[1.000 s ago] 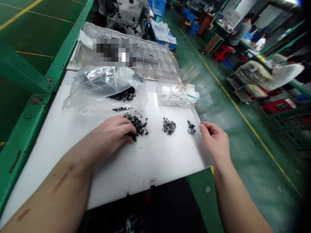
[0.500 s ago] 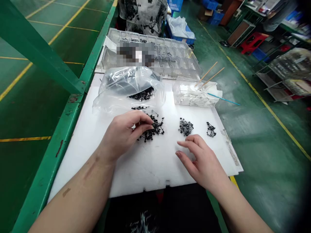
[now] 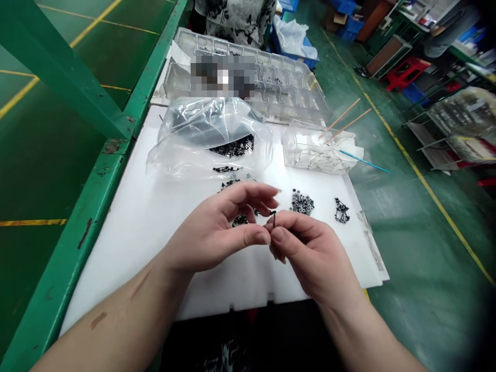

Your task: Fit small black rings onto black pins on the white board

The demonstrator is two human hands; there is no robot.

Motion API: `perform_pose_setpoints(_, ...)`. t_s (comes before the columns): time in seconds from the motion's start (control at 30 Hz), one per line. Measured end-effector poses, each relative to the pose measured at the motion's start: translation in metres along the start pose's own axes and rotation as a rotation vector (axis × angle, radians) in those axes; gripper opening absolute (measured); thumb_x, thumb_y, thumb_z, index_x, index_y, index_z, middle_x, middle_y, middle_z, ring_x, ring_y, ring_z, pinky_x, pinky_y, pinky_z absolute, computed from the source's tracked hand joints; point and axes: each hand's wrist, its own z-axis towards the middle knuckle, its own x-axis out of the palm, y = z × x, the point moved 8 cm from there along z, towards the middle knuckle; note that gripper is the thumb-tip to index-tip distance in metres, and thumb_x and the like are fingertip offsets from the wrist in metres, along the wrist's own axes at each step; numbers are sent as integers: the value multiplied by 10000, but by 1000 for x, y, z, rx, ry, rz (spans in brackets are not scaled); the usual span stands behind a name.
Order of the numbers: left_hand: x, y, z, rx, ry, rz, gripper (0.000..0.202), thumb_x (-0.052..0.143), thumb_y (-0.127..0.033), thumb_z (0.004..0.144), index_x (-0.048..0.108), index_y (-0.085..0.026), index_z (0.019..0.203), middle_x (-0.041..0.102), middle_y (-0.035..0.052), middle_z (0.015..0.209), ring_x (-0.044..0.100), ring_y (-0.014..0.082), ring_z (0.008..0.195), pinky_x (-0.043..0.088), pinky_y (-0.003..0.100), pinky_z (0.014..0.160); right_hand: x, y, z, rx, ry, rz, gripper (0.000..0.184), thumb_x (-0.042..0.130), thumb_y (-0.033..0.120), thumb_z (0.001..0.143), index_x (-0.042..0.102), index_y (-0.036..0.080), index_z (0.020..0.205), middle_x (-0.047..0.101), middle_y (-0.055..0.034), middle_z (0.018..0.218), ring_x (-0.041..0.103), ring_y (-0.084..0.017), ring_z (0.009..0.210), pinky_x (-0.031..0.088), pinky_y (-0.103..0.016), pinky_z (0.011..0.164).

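Observation:
Both hands meet above the white board (image 3: 139, 217). My left hand (image 3: 217, 232) and my right hand (image 3: 306, 253) pinch a small black pin-like part (image 3: 274, 219) between their fingertips. Behind my left hand lies a pile of black pins (image 3: 240, 219), mostly hidden. A small heap of grey ring-shaped parts (image 3: 302, 202) and a smaller clump of black parts (image 3: 341, 211) lie to the right. A clear plastic bag (image 3: 205, 137) holding more black pins sits further back.
A clear box (image 3: 313, 150) with white wipes and thin sticks stands at the back right. Clear compartment trays (image 3: 271, 88) lie beyond the bag, with a person in patterned clothing (image 3: 232, 18) behind them. A green frame (image 3: 96, 170) borders the left; the board's right edge drops to the floor.
My left hand has lifted off the pin pile with a pin. My right hand has come in from the board's right edge to meet it at the centre.

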Motion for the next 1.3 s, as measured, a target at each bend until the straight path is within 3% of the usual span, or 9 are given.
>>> perform_pose_setpoints(0.17, 11, -9, 0, 81, 71, 155, 83, 771, -221, 1058, 822, -218, 1124, 778, 36, 1099, 733, 168, 1004, 582, 292, 883, 1, -5, -5, -26, 31, 149, 82, 824, 340, 1026, 830, 293, 958, 695, 25, 889, 589, -95, 750, 481, -224, 677)
perform_pose_setpoints(0.33, 11, -14, -2, 117, 35, 142, 87, 738, -179, 1073, 819, -202, 1054, 753, 30, 1057, 739, 152, 974, 596, 277, 869, 3, -11, -5, 5, 64, 109, 77, 811, 351, 1037, 835, 294, 990, 679, 27, 834, 590, -105, 761, 483, -227, 695)
perform_pose_setpoints(0.6, 12, -14, -2, 108, 48, 142, 80, 749, -221, 1075, 805, -193, 1025, 736, 27, 1057, 733, 142, 959, 598, 256, 854, 7, 2, -5, -33, 24, 64, 89, 843, 319, 1007, 818, 282, 930, 696, 26, 849, 631, -103, 776, 526, -218, 712)
perform_pose_setpoints(0.73, 12, -11, -1, 87, 23, 163, 82, 759, -194, 1055, 796, -189, 981, 748, 23, 1018, 723, 144, 942, 588, 266, 866, 7, 9, -7, -109, -34, 31, 98, 856, 292, 991, 812, 276, 905, 700, 23, 857, 632, -105, 777, 538, -229, 727)
perform_pose_setpoints(0.9, 13, -12, -3, 56, -94, 176, 137, 783, -176, 1021, 795, -208, 889, 776, 1, 1000, 742, 139, 924, 589, 260, 832, 2, 15, -12, -264, -127, -121, 90, 840, 217, 992, 799, 290, 960, 733, 20, 947, 650, -116, 821, 541, -258, 741)
perform_pose_setpoints(1.03, 13, -17, -6, 112, -125, 303, 136, 765, -148, 1024, 809, -237, 932, 789, -11, 1028, 750, 127, 943, 572, 241, 833, 2, 26, -15, -434, -180, -299, 178, 870, 143, 943, 763, 285, 941, 741, 20, 941, 663, -135, 852, 547, -279, 752)
perform_pose_setpoints(1.1, 11, -17, -7, 120, -123, 315, 138, 749, -175, 1048, 805, -254, 950, 782, -12, 1037, 750, 131, 946, 571, 248, 841, 0, 31, -14, -447, -164, -344, 193, 894, 153, 923, 775, 295, 980, 750, 11, 950, 671, -152, 854, 552, -302, 757)
perform_pose_setpoints(1.2, 8, -15, -9, 122, -132, 343, 123, 727, -230, 1079, 790, -284, 988, 773, -2, 1089, 745, 154, 1002, 567, 267, 880, -26, 38, -5, -385, -198, -374, 144, 893, 264, 946, 799, 287, 1052, 750, -17, 967, 676, -167, 839, 561, -332, 775)
perform_pose_setpoints(1.3, 6, -13, -11, 133, -128, 417, 119, 673, -233, 1106, 752, -299, 1045, 772, 6, 1109, 741, 175, 1043, 558, 277, 904, -103, 46, 5, -308, -533, -245, 254, 933, 375, 897, 780, 241, 1049, 728, -24, 909, 652, -154, 757, 543, -305, 687)
